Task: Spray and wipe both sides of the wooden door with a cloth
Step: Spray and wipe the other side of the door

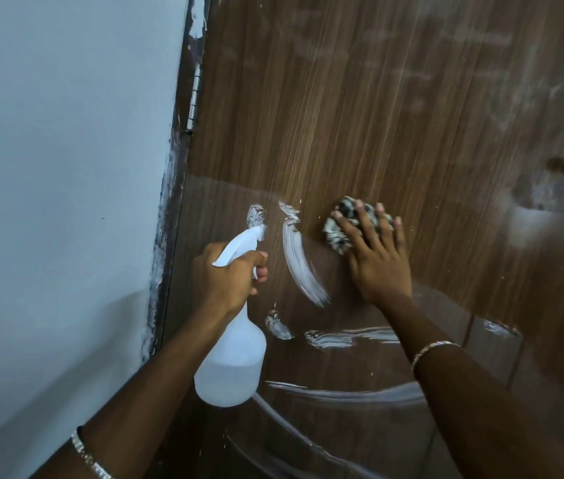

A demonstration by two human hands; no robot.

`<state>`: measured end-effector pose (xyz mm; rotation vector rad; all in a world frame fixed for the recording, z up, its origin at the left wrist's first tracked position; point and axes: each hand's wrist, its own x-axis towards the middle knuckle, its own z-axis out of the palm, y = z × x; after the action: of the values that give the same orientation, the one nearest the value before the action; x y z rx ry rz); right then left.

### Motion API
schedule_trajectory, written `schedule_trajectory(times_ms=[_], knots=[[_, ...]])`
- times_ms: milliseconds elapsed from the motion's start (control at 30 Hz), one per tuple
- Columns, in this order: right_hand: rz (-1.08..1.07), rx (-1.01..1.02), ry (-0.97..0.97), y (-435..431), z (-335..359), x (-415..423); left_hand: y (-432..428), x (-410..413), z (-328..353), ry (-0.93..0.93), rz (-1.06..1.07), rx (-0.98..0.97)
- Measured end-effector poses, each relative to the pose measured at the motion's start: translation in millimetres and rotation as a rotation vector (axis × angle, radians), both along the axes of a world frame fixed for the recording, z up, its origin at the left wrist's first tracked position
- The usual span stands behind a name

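Head — R hand (377,264) presses cloth (335,233) to door (377,98).

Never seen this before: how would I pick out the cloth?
Start at the brown wooden door filling the right side. Near its middle the right hand presses flat on it, fingers spread, and the cloth is the crumpled wad under them. It is mottled dark and white, unlike the plain white spray bottle the left hand grips.
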<state>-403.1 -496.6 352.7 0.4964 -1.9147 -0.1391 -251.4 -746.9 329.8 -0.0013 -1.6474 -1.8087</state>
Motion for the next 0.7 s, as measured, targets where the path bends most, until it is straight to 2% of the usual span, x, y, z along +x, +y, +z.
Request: schedule_trajectory(times_ms=[100,167,233,500,633,700], knots=[[-0.036,-0.201,0.015,1.6,-18.1,1.1,-9.5,-0.1,3.1,0.025,0.019,-0.003],[-0.06,-0.364,0.043,-23.5,-23.5,-3.7,-14.1,-1.9,4.1,0.039,0.03,-0.023],[-0.064,-0.445,0.072,-57.7,-21.7,-11.3,-16.9,-5.9,4.5,0.044,0.035,-0.031],[0.146,-0.014,0.09,-189.4,0.4,-45.5,-22.7,-20.7,1.0,0.068,0.111,-0.013],[0.193,0.171,0.086,-175.7,11.8,-51.2,-26.9,-23.0,-3.3,0.039,0.139,-0.01],[0.187,0.128,0.106,-141.1,7.4,-44.6,-28.9,-22.9,-3.5,0.048,0.135,-0.004]])
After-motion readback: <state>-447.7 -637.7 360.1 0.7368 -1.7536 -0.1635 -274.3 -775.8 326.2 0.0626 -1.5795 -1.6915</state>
